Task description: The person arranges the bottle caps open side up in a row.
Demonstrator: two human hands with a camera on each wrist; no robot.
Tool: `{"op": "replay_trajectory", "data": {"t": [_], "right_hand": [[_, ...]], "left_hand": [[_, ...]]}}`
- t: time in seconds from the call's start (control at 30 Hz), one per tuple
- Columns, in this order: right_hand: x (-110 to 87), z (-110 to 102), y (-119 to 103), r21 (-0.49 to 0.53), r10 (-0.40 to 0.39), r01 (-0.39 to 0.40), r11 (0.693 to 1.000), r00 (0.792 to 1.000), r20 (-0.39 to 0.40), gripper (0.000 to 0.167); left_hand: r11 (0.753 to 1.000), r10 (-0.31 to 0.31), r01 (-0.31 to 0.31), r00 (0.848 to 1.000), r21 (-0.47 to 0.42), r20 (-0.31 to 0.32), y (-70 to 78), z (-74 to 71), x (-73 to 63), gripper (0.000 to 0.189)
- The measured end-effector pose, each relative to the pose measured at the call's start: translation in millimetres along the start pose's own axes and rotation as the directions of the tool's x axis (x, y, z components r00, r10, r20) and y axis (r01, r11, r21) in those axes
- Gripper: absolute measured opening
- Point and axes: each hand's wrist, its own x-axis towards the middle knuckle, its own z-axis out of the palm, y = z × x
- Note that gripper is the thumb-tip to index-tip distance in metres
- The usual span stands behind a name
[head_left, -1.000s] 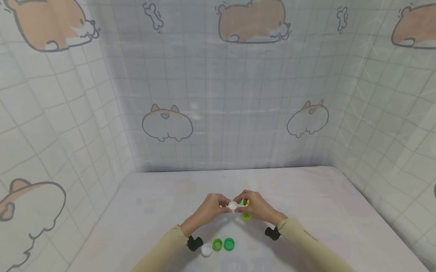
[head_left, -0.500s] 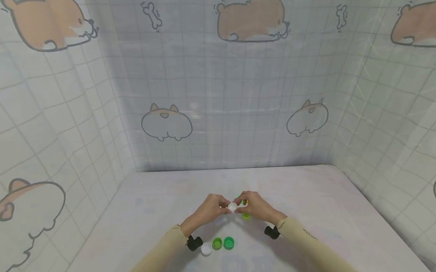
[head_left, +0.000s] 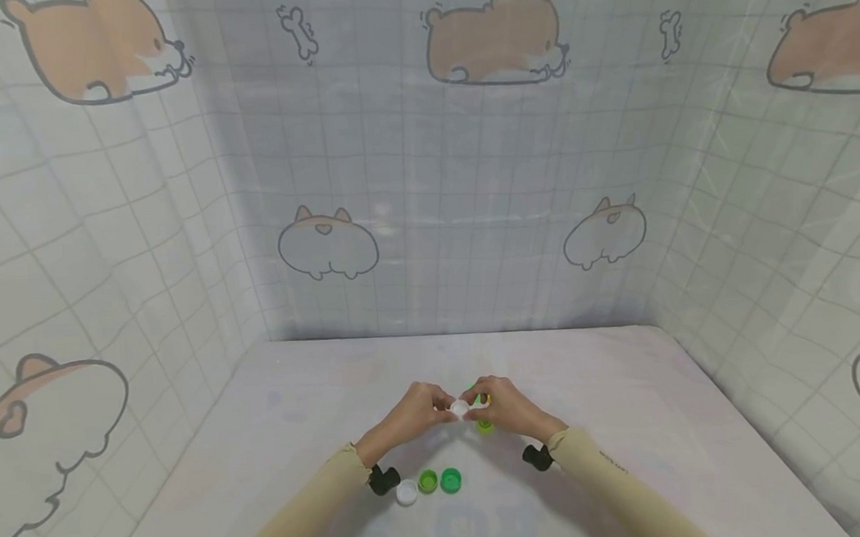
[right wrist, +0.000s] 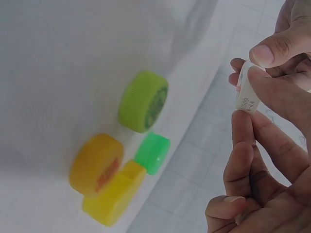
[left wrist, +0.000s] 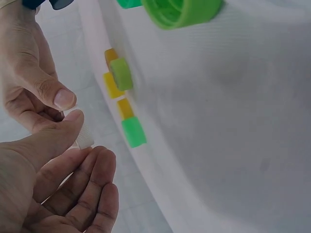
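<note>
A small white bottle cap (head_left: 458,409) is held up between both hands over the table. My left hand (head_left: 415,407) pinches its left side between thumb and fingers, while my right hand (head_left: 507,405) pinches it from the right. Ridges show on the cap's side in the left wrist view; small dark print shows on it in the right wrist view. Beyond the right hand lie a light green cap (right wrist: 143,102), an orange-yellow cap (right wrist: 96,162), a yellow cap (right wrist: 109,201) and a green cap (right wrist: 153,153), partly hidden by that hand in the head view.
Nearer on the pale table (head_left: 304,383), a white cap (head_left: 407,492), a light green cap (head_left: 427,481) and a green cap (head_left: 451,481) lie in a row, hollow side up. Fabric walls (head_left: 423,162) printed with cartoon dogs surround the table's back and sides.
</note>
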Motion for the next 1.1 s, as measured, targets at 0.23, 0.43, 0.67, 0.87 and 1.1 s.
{"op": "replay_trajectory", "data": {"t": [0.23, 0.43, 0.67, 0.87, 1.1], "right_hand": [[-1.5, -13.2, -5.5, -0.011, 0.024, -0.024, 1.000, 1.000, -0.005, 0.026], [-6.1, -19.2, -8.0, -0.012, 0.006, -0.006, 1.000, 1.000, -0.013, 0.023], [-13.5, -23.2, -14.8, 0.001, -0.019, 0.019, 1.000, 1.000, 0.018, 0.024], [-20.1, -27.1, -18.4, -0.003, -0.024, 0.024, 1.000, 0.999, 0.037, 0.024], [-26.1, -27.4, -19.3, -0.026, -0.045, 0.047, 0.999, 0.996, 0.071, 0.026]], "left_hand": [[1.000, -0.003, 0.002, 1.000, 0.004, 0.002, 10.6, -6.4, 1.2, 0.019], [1.000, 0.008, -0.008, 1.000, -0.003, 0.015, 21.1, -10.9, -1.2, 0.022], [1.000, -0.010, 0.010, 0.999, 0.013, 0.032, 30.0, -11.8, -5.9, 0.025], [1.000, -0.023, 0.022, 0.998, 0.020, 0.050, 37.3, -11.5, -8.4, 0.029], [0.999, -0.012, 0.007, 0.994, 0.051, 0.113, 41.1, -7.6, -13.0, 0.026]]}}
